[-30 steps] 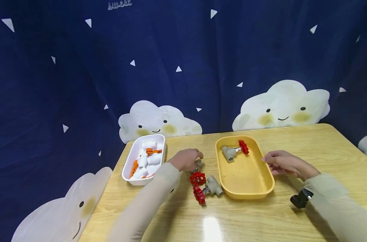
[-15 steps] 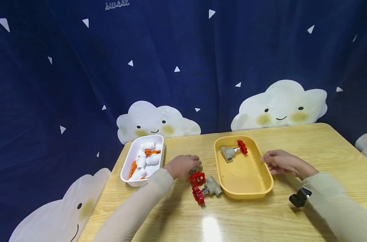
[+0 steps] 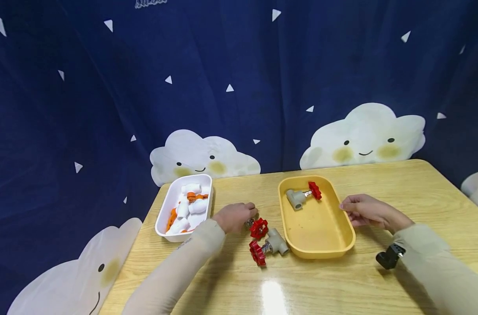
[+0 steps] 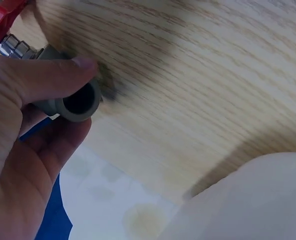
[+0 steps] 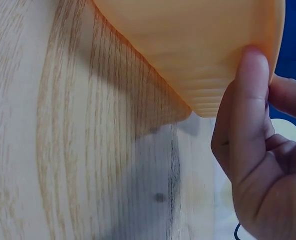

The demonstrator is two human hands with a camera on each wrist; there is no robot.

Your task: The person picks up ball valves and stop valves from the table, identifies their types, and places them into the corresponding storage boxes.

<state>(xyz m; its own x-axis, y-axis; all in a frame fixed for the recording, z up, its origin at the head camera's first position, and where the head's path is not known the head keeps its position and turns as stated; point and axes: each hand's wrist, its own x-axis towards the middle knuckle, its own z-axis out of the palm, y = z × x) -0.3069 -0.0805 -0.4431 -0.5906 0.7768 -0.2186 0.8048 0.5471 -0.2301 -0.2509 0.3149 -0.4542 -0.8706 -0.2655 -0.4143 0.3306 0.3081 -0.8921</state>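
Observation:
My left hand [image 3: 236, 217] grips a stop valve by its grey plastic body [image 4: 80, 102]; thumb and fingers close around it beside the open pipe end. Its red handwheel [image 3: 259, 228] sticks out toward the right, close over a second stop valve [image 3: 277, 242] lying on the table. On the right, my right hand [image 3: 372, 213] pinches the rim of a yellow tray [image 3: 315, 238], thumb against the outer wall [image 5: 207, 45] and a finger over the edge. Inside that tray, near its far end, lies another grey valve [image 3: 298, 199] with a red handwheel.
A white tray [image 3: 160, 229] stands at the left, holding several white fittings [image 3: 198, 206] and parts with orange handles [image 3: 171, 218]. The wooden table [image 3: 321, 284] ends at a dark blue curtain [image 3: 231, 52]. A black camera mount [image 3: 390, 256] sits at the right wrist.
My left hand has shifted slightly left and its fingers now cover the held valve's grey body. The valve's handwheel has tilted and risen a little. The right hand keeps its place on the tray.

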